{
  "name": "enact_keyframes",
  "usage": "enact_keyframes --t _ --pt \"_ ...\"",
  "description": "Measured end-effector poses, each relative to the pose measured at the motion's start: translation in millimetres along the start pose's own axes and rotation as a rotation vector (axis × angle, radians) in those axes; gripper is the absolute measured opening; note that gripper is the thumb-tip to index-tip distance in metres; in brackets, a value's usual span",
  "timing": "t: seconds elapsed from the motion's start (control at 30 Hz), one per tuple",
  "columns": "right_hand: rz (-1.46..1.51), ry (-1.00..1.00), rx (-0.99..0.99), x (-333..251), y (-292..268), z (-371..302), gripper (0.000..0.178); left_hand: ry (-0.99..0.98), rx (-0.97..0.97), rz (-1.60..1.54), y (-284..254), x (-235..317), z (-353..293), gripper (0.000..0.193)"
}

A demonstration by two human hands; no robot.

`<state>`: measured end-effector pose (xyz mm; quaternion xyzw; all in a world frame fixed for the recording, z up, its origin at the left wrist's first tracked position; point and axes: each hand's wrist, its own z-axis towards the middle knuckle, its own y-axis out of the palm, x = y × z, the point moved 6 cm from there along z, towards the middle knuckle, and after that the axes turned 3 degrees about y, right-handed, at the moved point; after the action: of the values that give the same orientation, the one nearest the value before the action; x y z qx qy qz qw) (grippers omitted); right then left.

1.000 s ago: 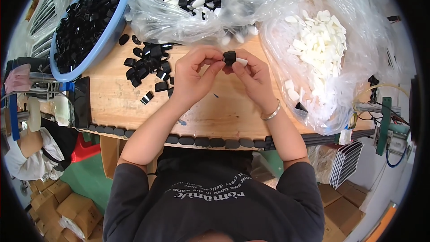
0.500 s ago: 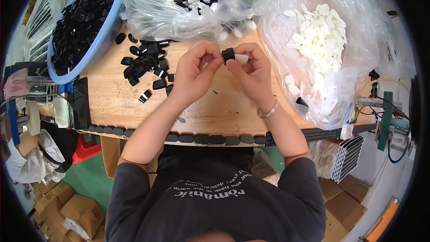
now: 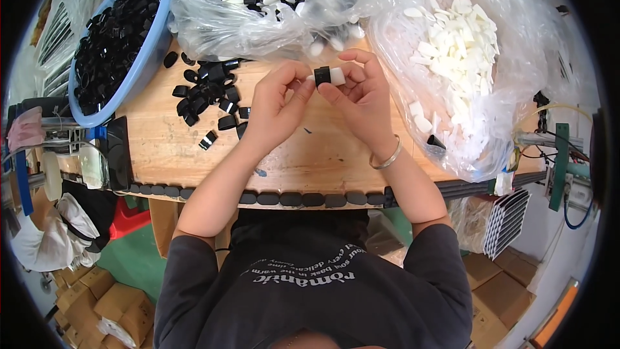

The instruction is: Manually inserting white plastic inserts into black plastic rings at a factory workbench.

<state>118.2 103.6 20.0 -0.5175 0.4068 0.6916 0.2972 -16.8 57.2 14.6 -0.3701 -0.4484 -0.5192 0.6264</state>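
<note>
Over the middle of the table, a short black sleeve (image 3: 321,76) sits around a flat white plastic piece (image 3: 337,76). My left hand (image 3: 276,106) pinches the left end, where a bit of white shows beside the fingertips. From the other side, my right hand (image 3: 363,100) grips the pair with thumb and curled fingers, its index finger raised. Left of my hands lies a loose pile of similar black sleeves (image 3: 210,87). A heap of white pieces (image 3: 462,58) rests in clear plastic at the right.
A blue basin (image 3: 166,10) full of black sleeves stands at the left. Beyond my hands, a clear plastic bag (image 3: 226,32) holds mixed black and white pieces. Dark rounded pads (image 3: 290,200) line the table's near edge. Cardboard boxes (image 3: 123,310) sit on the floor.
The black sleeve now sits farther along the white piece, with white visible on both sides. My right index finger has lifted away. The whole view has shifted slightly.
</note>
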Motion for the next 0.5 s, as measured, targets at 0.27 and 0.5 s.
enact_keyframes --t 0.27,0.5 --pt "-0.022 -0.062 0.052 -7.0 -3.4 0.5 0.044 0.133 -0.007 0.161 1.0 7.2 -1.2 0.004" --pt "-0.158 -0.03 0.002 -9.3 1.0 -2.8 0.047 -0.064 -0.013 -0.04 -3.1 1.2 1.6 0.004"
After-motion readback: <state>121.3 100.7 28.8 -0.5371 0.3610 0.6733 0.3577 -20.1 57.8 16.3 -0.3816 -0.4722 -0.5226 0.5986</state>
